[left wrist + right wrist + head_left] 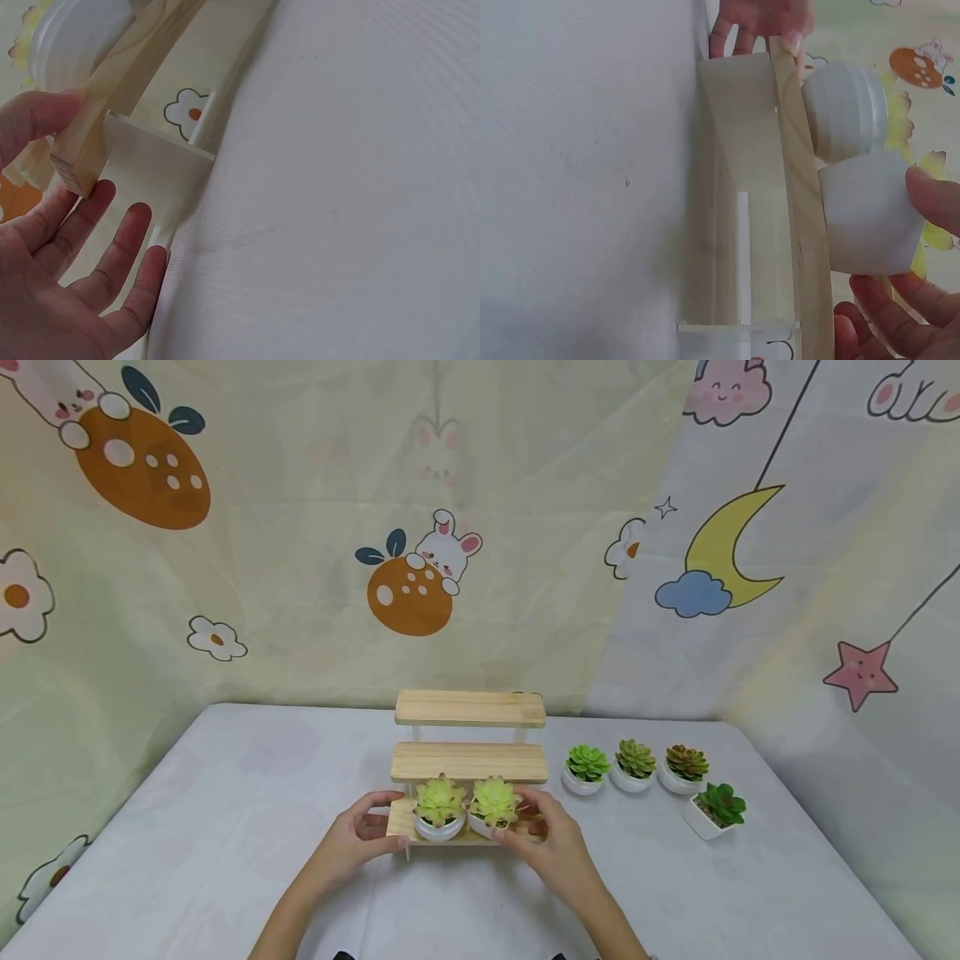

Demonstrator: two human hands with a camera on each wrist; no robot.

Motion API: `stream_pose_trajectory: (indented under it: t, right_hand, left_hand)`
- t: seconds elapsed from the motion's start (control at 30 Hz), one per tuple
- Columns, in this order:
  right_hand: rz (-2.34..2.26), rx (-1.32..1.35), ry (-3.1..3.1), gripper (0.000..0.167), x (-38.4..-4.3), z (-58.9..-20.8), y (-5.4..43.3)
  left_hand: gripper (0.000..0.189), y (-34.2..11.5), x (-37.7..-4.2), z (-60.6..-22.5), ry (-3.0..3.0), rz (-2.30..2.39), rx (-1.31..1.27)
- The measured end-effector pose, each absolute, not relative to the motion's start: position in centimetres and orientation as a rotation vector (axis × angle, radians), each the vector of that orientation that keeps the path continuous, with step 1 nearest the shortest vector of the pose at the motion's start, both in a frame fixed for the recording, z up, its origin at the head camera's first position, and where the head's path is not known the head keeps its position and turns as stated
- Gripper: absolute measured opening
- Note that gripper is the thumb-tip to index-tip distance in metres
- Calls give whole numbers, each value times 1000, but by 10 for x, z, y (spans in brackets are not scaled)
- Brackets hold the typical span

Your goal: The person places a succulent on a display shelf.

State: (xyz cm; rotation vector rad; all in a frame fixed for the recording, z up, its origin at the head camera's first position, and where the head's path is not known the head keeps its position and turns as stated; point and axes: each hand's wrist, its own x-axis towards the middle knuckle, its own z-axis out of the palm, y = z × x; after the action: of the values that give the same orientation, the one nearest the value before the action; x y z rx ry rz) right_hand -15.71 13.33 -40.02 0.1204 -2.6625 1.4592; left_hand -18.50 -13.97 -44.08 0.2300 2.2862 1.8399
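A three-step wooden plant stand (468,762) with white supports stands on the table. Two yellow-green potted succulents sit on its lowest board: one in a round white pot (439,828), the other in a squarish white pot (871,214) to its right. My right hand (553,842) pinches the squarish pot, thumb at its front and fingers round its right side. At the left end of that board is my left hand (358,835). Its thumb presses the board's upper face and its fingers curve round the end, holding the wood, as the left wrist view shows.
To the right of the stand are a bright green succulent (587,765), a dull green one (634,763), a reddish one (686,767) and a dark green one (722,808), all in white pots. A printed cloth backdrop (525,610) rises behind the white-covered table (247,810).
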Motion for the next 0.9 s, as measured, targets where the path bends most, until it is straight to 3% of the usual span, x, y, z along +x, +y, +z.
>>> stream_pose_trajectory:
  t: [0.9]
  right_hand:
    - [1900, -20, -2624, 56, -165, -395, 147]
  left_hand:
    - [60, -139, -184, -442, 2275, 1858, 228]
